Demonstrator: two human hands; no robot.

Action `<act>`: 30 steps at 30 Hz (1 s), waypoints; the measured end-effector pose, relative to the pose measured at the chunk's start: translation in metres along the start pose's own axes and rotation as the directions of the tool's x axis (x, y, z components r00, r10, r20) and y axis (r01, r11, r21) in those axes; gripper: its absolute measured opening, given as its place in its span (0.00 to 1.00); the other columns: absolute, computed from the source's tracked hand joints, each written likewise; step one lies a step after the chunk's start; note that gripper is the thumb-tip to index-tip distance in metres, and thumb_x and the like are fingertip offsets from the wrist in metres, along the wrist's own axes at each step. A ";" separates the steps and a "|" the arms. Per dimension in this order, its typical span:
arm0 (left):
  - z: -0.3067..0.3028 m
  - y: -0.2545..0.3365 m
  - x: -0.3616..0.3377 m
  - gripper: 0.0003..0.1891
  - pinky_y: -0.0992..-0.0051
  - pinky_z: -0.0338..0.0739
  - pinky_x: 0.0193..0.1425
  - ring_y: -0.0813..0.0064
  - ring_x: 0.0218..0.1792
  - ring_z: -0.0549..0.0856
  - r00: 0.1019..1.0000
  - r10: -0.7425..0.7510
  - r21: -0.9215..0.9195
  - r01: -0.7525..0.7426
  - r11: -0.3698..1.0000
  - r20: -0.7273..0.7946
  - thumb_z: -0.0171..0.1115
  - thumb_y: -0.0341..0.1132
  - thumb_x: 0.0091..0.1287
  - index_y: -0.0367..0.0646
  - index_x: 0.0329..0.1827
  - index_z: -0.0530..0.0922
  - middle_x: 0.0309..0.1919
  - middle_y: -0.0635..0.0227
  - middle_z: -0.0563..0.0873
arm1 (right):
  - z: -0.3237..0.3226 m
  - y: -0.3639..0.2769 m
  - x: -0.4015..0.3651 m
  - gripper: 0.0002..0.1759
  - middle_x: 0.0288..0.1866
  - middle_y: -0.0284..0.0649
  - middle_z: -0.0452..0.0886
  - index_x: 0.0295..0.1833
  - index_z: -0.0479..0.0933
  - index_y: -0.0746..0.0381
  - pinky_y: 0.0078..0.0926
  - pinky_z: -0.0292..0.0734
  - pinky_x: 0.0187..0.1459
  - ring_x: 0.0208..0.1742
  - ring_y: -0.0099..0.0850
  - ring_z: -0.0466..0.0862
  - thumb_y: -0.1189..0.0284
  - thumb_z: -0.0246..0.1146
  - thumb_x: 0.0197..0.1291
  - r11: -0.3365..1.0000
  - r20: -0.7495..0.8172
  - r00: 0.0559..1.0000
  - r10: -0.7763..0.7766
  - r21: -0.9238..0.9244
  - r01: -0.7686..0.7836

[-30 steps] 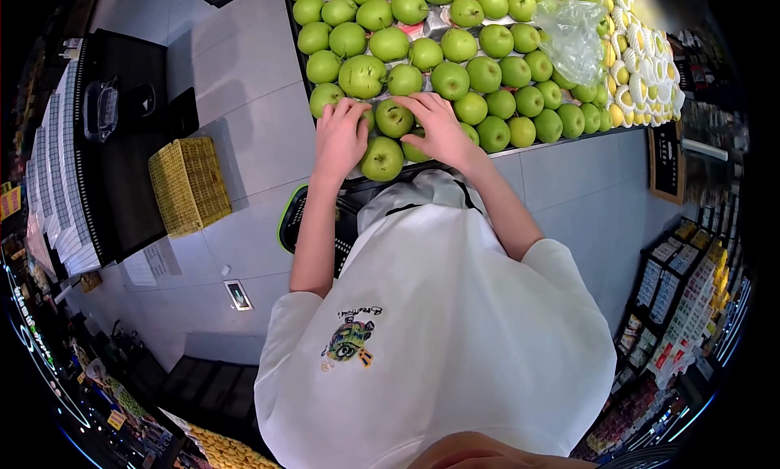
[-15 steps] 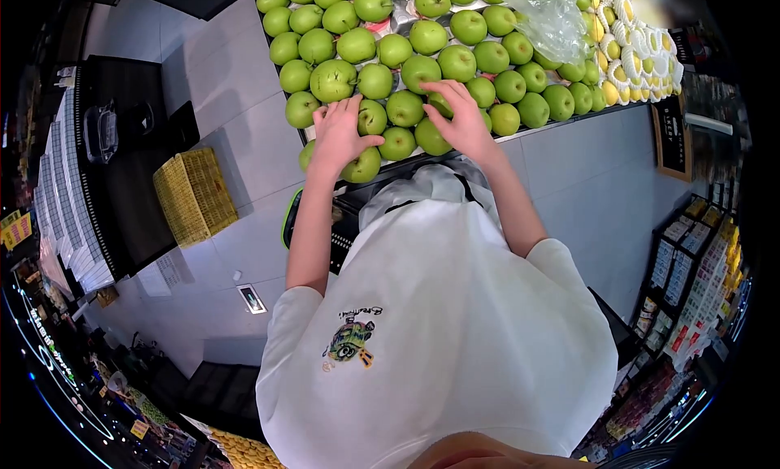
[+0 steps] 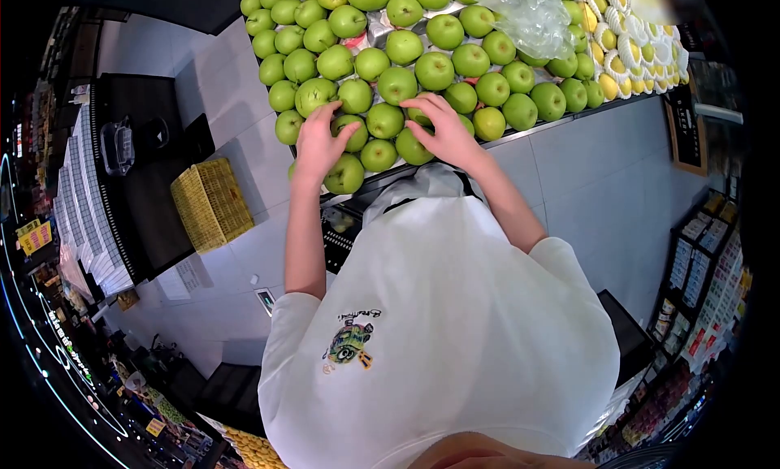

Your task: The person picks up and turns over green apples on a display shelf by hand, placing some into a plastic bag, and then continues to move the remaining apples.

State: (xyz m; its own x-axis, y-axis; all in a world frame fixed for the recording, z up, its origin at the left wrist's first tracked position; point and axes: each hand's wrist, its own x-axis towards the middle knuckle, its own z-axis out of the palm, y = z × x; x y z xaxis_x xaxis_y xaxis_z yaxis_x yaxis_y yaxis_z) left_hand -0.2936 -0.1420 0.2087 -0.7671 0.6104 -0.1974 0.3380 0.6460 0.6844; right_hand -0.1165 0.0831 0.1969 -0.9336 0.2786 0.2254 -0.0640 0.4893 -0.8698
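Rows of green apples (image 3: 383, 121) lie on a display stand. My left hand (image 3: 319, 146) rests at the near left corner of the rows, its thumb and fingers spread around a green apple (image 3: 349, 133). Another apple (image 3: 344, 175) lies just below that hand. To the right, my right hand (image 3: 447, 134) curves over apples near the front edge, its fingers and thumb apart. An apple (image 3: 413, 146) shows beside its thumb. The apple under the right fingers is mostly hidden.
A clear plastic bag (image 3: 532, 18) lies on the apples at the back right. Beyond it are yellow fruits in white foam nets (image 3: 630, 48). A yellow woven basket (image 3: 211, 205) stands at the left. Shelves (image 3: 691, 266) with packaged goods are at the right.
The view has shifted, moving the apples left in the picture. My left hand's fingers have moved inward over the apple beside it. My right hand stays over the front apples.
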 end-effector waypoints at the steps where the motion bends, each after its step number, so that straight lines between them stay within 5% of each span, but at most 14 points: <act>1: 0.004 0.002 0.005 0.40 0.58 0.72 0.77 0.53 0.67 0.85 1.000 0.001 0.002 -0.001 1.000 -0.004 0.87 0.49 0.58 0.40 0.72 0.82 0.61 0.54 0.90 | -0.001 0.001 -0.001 0.20 0.56 0.46 0.81 0.67 0.81 0.58 0.42 0.81 0.60 0.58 0.48 0.83 0.75 0.71 0.70 1.000 0.000 1.000 -0.005 0.001 0.005; 6: 0.023 0.032 0.026 0.39 0.57 0.76 0.74 0.56 0.65 0.82 0.964 0.238 0.495 -0.150 0.856 -0.119 0.85 0.37 0.54 0.43 0.73 0.81 0.63 0.63 0.88 | -0.007 0.004 -0.005 0.20 0.56 0.46 0.82 0.66 0.81 0.59 0.42 0.81 0.61 0.58 0.49 0.83 0.76 0.71 0.70 1.000 0.037 0.999 0.000 0.023 0.000; 10: 0.028 0.049 0.041 0.42 0.55 0.76 0.70 0.57 0.67 0.79 0.986 0.146 0.579 -0.074 0.812 -0.080 0.84 0.31 0.48 0.44 0.72 0.79 0.63 0.63 0.86 | -0.011 0.008 -0.009 0.20 0.57 0.46 0.82 0.65 0.81 0.59 0.42 0.81 0.61 0.59 0.49 0.84 0.76 0.71 0.69 1.000 0.048 0.999 -0.018 0.010 0.017; 16: 0.017 0.050 0.053 0.43 0.57 0.73 0.67 0.59 0.64 0.80 0.998 0.068 0.627 -0.059 0.777 0.010 0.87 0.37 0.43 0.45 0.69 0.83 0.62 0.64 0.88 | -0.015 0.009 -0.008 0.18 0.56 0.46 0.83 0.64 0.82 0.60 0.42 0.82 0.61 0.59 0.49 0.84 0.76 0.70 0.70 0.999 0.058 0.998 -0.017 0.045 0.015; 24: 0.008 0.048 0.039 0.45 0.59 0.75 0.70 0.58 0.63 0.83 0.969 0.115 0.334 -0.036 0.942 -0.219 0.91 0.50 0.41 0.41 0.66 0.86 0.61 0.57 0.89 | -0.013 0.009 0.003 0.21 0.60 0.46 0.83 0.68 0.82 0.60 0.39 0.80 0.64 0.64 0.45 0.82 0.75 0.71 0.70 0.995 0.087 0.995 0.037 0.091 -0.045; 25: 0.008 0.046 0.038 0.45 0.59 0.75 0.70 0.58 0.63 0.83 0.968 0.113 0.332 -0.033 0.943 -0.223 0.91 0.50 0.41 0.41 0.66 0.86 0.61 0.57 0.89 | -0.011 0.009 0.010 0.25 0.63 0.46 0.81 0.70 0.80 0.59 0.40 0.79 0.66 0.66 0.46 0.80 0.74 0.73 0.68 0.998 0.070 0.996 -0.054 -0.042 0.057; 27: 0.010 0.041 0.040 0.42 0.64 0.83 0.59 0.65 0.54 0.89 0.972 -0.001 0.006 0.003 1.000 -0.234 0.92 0.52 0.48 0.35 0.63 0.87 0.55 0.56 0.91 | -0.006 0.004 0.026 0.29 0.66 0.47 0.79 0.72 0.79 0.58 0.41 0.78 0.68 0.68 0.48 0.79 0.73 0.75 0.66 0.972 0.067 0.987 -0.149 -0.176 0.158; 28: 0.011 0.038 0.042 0.42 0.64 0.83 0.59 0.65 0.54 0.89 0.971 -0.003 0.004 0.004 1.000 -0.238 0.92 0.52 0.48 0.35 0.63 0.87 0.55 0.56 0.91 | -0.004 -0.002 0.036 0.33 0.69 0.48 0.76 0.74 0.77 0.57 0.41 0.77 0.70 0.71 0.49 0.77 0.71 0.77 0.64 0.949 0.054 0.978 -0.203 -0.236 0.210; 30: 0.010 0.032 0.046 0.37 0.73 0.84 0.49 0.75 0.45 0.89 0.997 -0.046 -0.399 0.016 0.917 -0.065 0.89 0.51 0.58 0.29 0.61 0.88 0.47 0.59 0.93 | 0.004 -0.007 0.052 0.38 0.72 0.49 0.73 0.77 0.74 0.56 0.42 0.75 0.72 0.73 0.50 0.76 0.70 0.79 0.62 0.919 0.047 0.964 -0.261 -0.295 0.263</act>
State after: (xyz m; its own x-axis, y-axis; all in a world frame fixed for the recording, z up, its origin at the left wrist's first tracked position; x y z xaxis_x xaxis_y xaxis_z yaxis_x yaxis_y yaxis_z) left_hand -0.3120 -0.0885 0.2145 -0.8155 0.5493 -0.1823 0.0803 0.4194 0.9042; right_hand -0.1659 0.0907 0.2131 -0.9002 0.1019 0.4234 -0.2003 0.7664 -0.6104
